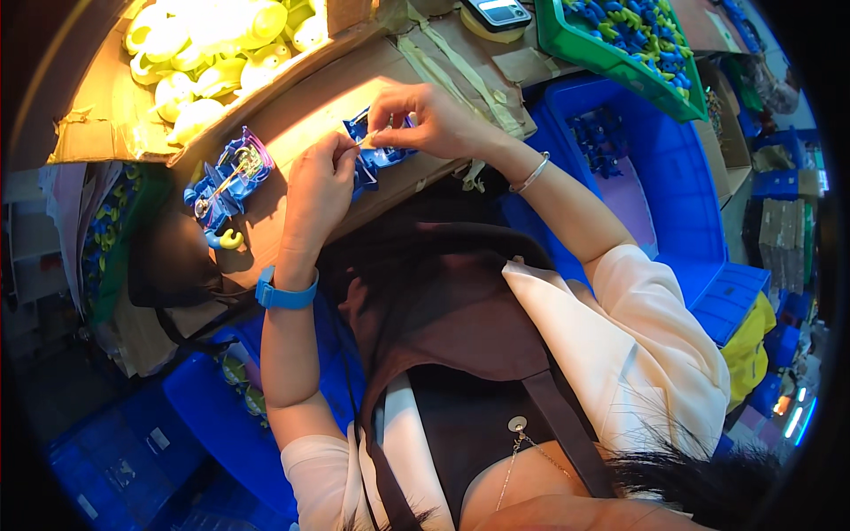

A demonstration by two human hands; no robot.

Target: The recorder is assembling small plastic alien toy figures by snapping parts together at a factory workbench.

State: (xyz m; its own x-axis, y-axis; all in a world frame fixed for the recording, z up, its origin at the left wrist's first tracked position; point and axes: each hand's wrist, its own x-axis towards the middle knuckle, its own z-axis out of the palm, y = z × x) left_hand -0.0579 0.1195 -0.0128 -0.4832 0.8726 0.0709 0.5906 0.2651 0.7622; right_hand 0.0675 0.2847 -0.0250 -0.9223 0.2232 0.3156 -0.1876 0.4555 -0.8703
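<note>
Over the cardboard-covered bench, both my hands meet at a blue plastic toy assembly (387, 157) whose inside parts are partly covered by my fingers. My left hand (320, 181), below a blue wristband, has its thumb and fingertips pinched together at the assembly's left side. From the right comes my right hand (431, 122), thumb and index finger pressed together just above the assembly. Whatever small thing sits between the fingertips is too fine to make out. To the left lies another blue toy assembly (232, 181) with thin wires and a circuit board showing. Beside it is a yellow hook-shaped piece (231, 240).
A cardboard box (292, 66) of yellow-green toy shells stands at the back left under bright light. At the far right are a green crate (611, 84) of small blue and yellow parts and a deep blue bin (686, 195). A dark-screened device (498, 12) lies at the back.
</note>
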